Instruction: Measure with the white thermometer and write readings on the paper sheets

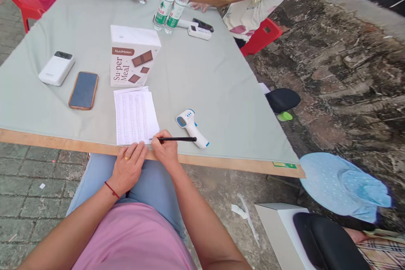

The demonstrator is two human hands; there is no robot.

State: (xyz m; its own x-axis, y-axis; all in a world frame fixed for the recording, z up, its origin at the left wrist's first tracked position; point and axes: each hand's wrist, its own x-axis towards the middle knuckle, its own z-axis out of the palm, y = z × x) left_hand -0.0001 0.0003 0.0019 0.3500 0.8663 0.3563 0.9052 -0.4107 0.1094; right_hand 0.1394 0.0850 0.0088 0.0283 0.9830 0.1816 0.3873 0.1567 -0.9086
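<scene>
My right hand (165, 150) pinches a black pen (179, 139), its tip on the lower right corner of a white paper sheet (134, 116). Columns of small handwritten marks cover most of that sheet, too small to read. My left hand (130, 164) lies with its fingers stretched flat over the sheet's bottom edge, a ring and a red bracelet on it. Just right of the pen rests a white and blue infrared thermometer (193, 128). Behind the paper stands a white box (134, 57) printed "Super Meal".
A phone (83, 90) and a white power bank (57, 68) lie at the left of the cloth-covered table (218, 88). Water bottles (169, 4) stand at the back near more small devices (199, 32). Two people's arms reach in from the far side. A blue-covered stool (341, 185) is at right.
</scene>
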